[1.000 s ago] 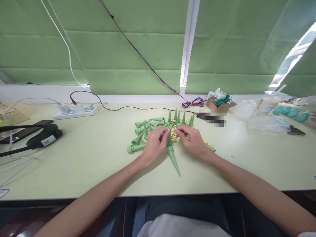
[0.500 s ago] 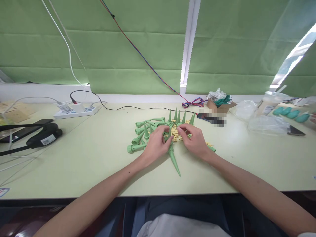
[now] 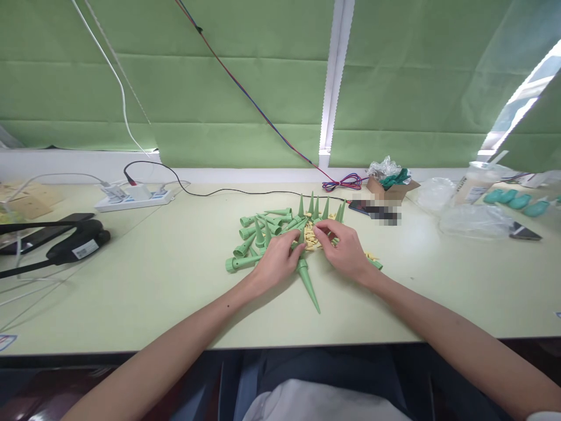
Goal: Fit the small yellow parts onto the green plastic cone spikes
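Note:
My left hand [image 3: 277, 257] is closed around an upright green plastic spike [image 3: 301, 236], its tip poking up between thumb and fingers. My right hand [image 3: 344, 248] hovers at the right side of a small heap of yellow pieces [image 3: 311, 235], thumb and forefinger pinched together; whatever they may hold is too small to make out. Just below my left fingers lies another green spike [image 3: 309, 286], pointing toward me. Several hollow green spikes [image 3: 245, 261] are piled on the left, and a row of them [image 3: 316, 207] stands upright behind the yellow heap.
Behind the spikes rests a phone [image 3: 366, 207] with a cable, beside a small cardboard box [image 3: 392, 190]. Plastic bags [image 3: 475, 221], a cup [image 3: 475, 184] and teal pieces [image 3: 519, 200] are on the right. A power strip [image 3: 135, 200] and a black device [image 3: 81, 240] sit left.
My left fingers have closed in around the upright spike and come slightly lower. My right hand stays nearly in place, its fingertips a little further left.

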`<state>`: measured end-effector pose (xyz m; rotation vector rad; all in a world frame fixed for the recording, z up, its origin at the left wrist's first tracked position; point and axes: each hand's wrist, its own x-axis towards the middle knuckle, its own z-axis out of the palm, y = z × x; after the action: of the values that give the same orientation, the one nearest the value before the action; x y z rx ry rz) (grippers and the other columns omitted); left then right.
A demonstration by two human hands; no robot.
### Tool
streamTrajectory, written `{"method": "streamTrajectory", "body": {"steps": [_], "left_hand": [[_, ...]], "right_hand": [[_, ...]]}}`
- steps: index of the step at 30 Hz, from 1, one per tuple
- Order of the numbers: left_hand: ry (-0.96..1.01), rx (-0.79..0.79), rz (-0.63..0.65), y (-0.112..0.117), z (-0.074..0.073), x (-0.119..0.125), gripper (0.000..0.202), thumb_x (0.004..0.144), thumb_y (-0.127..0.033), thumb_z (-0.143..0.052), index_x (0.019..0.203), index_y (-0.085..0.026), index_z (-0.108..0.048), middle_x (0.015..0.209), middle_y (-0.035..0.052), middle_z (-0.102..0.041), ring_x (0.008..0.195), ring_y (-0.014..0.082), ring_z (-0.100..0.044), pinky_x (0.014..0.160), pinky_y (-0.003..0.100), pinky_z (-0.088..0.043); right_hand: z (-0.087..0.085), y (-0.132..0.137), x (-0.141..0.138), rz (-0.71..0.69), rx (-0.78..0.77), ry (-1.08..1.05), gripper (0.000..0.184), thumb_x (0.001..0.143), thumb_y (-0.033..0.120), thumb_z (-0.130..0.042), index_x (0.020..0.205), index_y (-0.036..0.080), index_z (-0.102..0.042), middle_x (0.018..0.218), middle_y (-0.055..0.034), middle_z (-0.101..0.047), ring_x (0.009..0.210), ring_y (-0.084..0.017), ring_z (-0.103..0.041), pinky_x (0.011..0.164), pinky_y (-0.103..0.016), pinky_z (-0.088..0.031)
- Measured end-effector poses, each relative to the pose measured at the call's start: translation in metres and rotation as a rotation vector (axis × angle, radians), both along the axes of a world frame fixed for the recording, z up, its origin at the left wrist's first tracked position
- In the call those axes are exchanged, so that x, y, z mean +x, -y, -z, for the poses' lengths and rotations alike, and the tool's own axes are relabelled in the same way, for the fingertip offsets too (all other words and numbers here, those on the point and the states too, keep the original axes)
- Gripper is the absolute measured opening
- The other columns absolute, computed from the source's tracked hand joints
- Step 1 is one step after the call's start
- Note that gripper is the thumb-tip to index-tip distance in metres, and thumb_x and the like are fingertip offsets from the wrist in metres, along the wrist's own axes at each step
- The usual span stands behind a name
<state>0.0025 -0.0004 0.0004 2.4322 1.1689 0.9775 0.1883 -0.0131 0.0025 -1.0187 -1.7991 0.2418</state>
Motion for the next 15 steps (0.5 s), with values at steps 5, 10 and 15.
{"method": "streamTrajectory", "body": {"steps": [5,10,15], "left_hand": [[0.087,-0.061,-0.068,0.003,-0.006,0.001,0.013,0.097,-0.027,-0.047,0.087,-0.021,-0.05,0.06,-0.0043,-0.045,0.049,0.012,-0.038,0.052,0.026,-0.029],[0.193,-0.088,-0.083,0.005,-0.011,0.003,0.011,0.098,-0.029,-0.046,0.091,-0.021,-0.049,0.067,-0.0034,-0.049,0.049,0.0104,-0.038,0.052,0.026,-0.03],[0.256,-0.104,-0.092,0.007,-0.013,0.004,0.01,0.098,-0.029,-0.046,0.094,-0.021,-0.05,0.066,-0.0042,-0.046,0.048,0.0099,-0.036,0.052,0.026,-0.03]], "right_hand": [[0.0,0.0,0.0,0.005,0.01,-0.019,0.021,0.099,0.032,-0.049,0.093,0.02,-0.065,0.093,-0.0075,-0.071,0.078,-0.019,-0.063,0.068,-0.032,-0.051],[0.0,0.0,0.001,0.019,0.024,-0.038,0.019,0.099,0.031,-0.049,0.093,0.02,-0.064,0.092,-0.0075,-0.071,0.08,-0.02,-0.063,0.068,-0.032,-0.051],[0.0,-0.001,0.001,0.025,0.017,-0.02,0.02,0.099,0.03,-0.049,0.09,0.02,-0.063,0.09,-0.0073,-0.07,0.078,-0.019,-0.062,0.068,-0.032,-0.05]]}}
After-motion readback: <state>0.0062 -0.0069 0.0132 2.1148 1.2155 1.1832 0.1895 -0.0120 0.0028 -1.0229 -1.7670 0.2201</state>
